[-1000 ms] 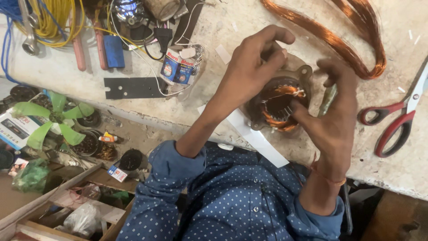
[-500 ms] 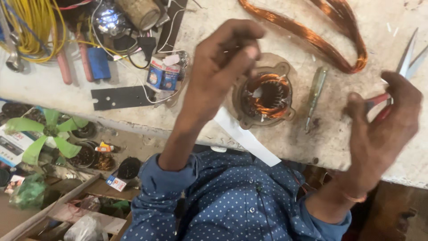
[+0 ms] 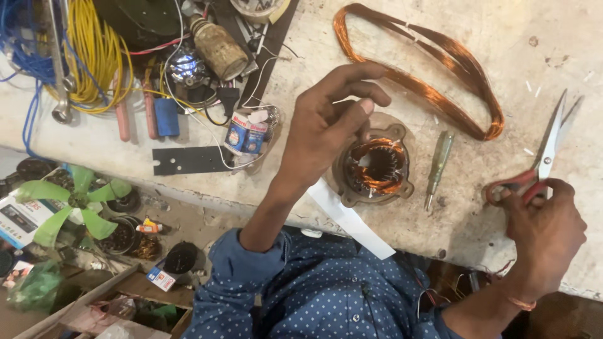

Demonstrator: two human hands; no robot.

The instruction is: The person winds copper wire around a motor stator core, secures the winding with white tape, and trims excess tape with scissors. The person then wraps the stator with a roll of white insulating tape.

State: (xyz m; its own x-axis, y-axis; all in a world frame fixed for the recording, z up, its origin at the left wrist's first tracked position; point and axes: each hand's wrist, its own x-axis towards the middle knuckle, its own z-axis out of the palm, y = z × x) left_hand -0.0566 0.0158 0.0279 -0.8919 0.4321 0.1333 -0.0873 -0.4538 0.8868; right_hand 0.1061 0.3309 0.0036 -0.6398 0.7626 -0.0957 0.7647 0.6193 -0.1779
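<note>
Right grip (image 3: 545,216) on scissors (image 3: 545,156)

Hands at a motor stator on a cluttered worktop (image 3: 490,37).

Left hand (image 3: 330,129) held over the round stator (image 3: 375,166), fingertips (image 3: 364,105) pinched above its copper windings, a white paper strip (image 3: 348,220) running out beneath toward the blue dotted shirt (image 3: 314,295). Right hand (image 3: 546,229) closed on the red handles of the scissors (image 3: 546,154), blades pointing away. Green-handled screwdriver (image 3: 438,166) lying between stator and scissors. Loop of copper wire (image 3: 427,78) beyond. Yellow cable (image 3: 94,56) far left.
</note>
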